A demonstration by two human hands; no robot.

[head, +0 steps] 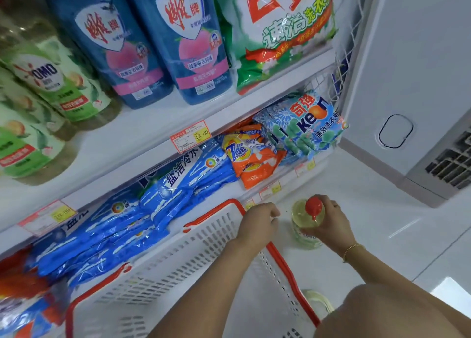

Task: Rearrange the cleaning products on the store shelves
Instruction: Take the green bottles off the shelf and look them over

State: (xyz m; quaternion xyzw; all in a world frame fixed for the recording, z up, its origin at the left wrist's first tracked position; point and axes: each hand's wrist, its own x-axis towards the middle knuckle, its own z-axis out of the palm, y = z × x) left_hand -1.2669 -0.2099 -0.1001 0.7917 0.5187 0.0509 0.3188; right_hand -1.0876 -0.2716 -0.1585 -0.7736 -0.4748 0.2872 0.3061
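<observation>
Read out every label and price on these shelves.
"OMO": green bottle
"Tide": orange bag
"奇强 Keon": blue-green bag
"雕牌": blue bottle
"速洁": green-white bag
"盐洁冷水": blue bag
"12.00": price tag
Other tags, small print: too blurred.

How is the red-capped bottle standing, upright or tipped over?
Upright: the bottle shows its red cap pointing up at the camera; the right hand grips it.

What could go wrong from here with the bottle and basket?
1. The right hand grips the red-capped bottle only near its top; it may slip or tip.
2. The left hand holds the basket at one corner; pulling could tilt it.
3. The Keon bags overhang the shelf edge and might slide off.
</observation>
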